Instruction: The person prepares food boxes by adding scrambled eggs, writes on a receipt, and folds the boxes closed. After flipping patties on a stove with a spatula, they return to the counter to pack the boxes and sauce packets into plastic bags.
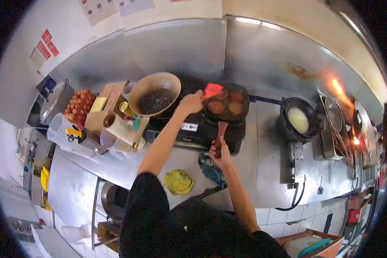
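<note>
My left hand (192,103) is closed around a spatula with a red head (213,90), which reaches over the left edge of a dark pan (226,121). Several round browned patties (216,107) lie in the pan, some partly behind the spatula. My right hand (220,155) grips the pan's brown handle (222,131) from the front. The pan sits on a black portable stove (189,139). A blue cloth (210,168) lies just left of my right wrist, and a crumpled yellow-green cloth (179,182) is farther left on the metal counter (268,180).
A wide wok (155,112) stands left of the pan. Eggs (79,106), boxes and clear tubs crowd the far left. To the right, a black pan (284,112) holds something pale. Beyond a metal tray (329,148), bright flames (337,87) rise at the right.
</note>
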A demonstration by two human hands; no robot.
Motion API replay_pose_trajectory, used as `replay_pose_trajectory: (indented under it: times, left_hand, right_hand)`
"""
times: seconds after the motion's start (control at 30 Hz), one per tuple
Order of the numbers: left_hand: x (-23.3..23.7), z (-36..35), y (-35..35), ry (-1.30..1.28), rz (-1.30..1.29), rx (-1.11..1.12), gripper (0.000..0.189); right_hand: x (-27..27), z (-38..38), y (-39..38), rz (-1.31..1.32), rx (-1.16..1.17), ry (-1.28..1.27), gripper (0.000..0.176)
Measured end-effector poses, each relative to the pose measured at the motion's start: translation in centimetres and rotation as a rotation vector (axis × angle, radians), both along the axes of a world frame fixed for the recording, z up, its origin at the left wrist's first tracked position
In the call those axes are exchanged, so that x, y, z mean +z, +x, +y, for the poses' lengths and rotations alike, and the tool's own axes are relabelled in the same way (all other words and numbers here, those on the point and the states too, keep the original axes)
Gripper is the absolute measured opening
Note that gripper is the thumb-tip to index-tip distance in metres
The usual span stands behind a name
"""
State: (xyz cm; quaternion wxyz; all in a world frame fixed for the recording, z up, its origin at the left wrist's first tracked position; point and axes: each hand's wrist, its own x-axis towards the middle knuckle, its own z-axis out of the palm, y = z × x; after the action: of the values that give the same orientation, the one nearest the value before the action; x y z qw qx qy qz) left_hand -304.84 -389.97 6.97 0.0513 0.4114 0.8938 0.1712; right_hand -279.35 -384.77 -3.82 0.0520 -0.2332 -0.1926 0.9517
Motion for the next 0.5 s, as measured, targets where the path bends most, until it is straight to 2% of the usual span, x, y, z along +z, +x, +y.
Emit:
replay_pose_trajectory:
  times: [0.03, 0.07, 0.1, 0.13, 0.17, 0.23, 0.27, 0.3, 0.33, 0.37, 0.43, 0.5]
  left_hand:
    - [3.4, -2.8, 2.0, 0.087, 0.032, 0.039, 0.03]
    - [4.3, -5.8, 1.6, 0.083, 0.098, 0.067, 0.028]
    - [0.2, -9.8, -3.0, 0.116, 0.31, 0.017, 0.03]
    - [5.9, -12.8, 1.0, 0.117, 0.442, -0.076, 0.031]
    - [5.1, -15.6, 0.0, 0.173, 0.666, -0.046, 0.035]
    - [8.2, -18.1, 1.5, 0.184, 0.531, 0.032, 0.035]
    - [9.9, -17.4, 2.3, 0.199, 0.495, 0.059, 0.035]
    - [11.3, -15.9, 3.3, 0.208, 0.482, 0.064, 0.035]
    - [12.9, -13.5, 5.3, 0.239, 0.488, 0.063, 0.036]
    - [14.5, -10.9, 7.7, 0.283, 0.493, 0.051, 0.036]
    - [16.2, -4.3, 14.3, 0.401, 0.454, -0.031, 0.036]
    - [15.4, 3.3, 21.5, 0.52, 0.289, -0.174, 0.037]
  right_hand:
    - [0.7, 0.1, 0.1, 0.018, -0.022, -0.002, 0.046]
    - [2.1, -0.4, 0.5, -0.033, 0.0, 0.046, 0.047]
    - [3.5, -0.7, 1.3, -0.089, -0.008, 0.086, 0.049]
    - [4.6, -0.7, 2.5, -0.081, 0.031, 0.103, 0.047]
    - [5.1, -0.3, 3.7, -0.069, 0.045, 0.123, 0.045]
    - [-0.9, 1.5, 5.6, -0.025, 0.051, 0.562, 0.04]
    - [-2.2, 2.4, 8.5, 0.139, -0.02, 0.726, 0.037]
    - [-2.6, 2.3, 11.0, 0.014, -0.169, 0.689, 0.038]
    - [0.2, 3.8, 16.9, 0.152, -0.192, 0.712, 0.039]
    - [-0.1, 5.3, 20.3, -0.043, -0.101, 0.709, 0.037]
    - [-1.0, 8.4, 29.6, -0.153, -0.201, 0.678, 0.04]
    - [-0.2, 10.7, 39.0, -0.334, -0.327, 0.661, 0.042]
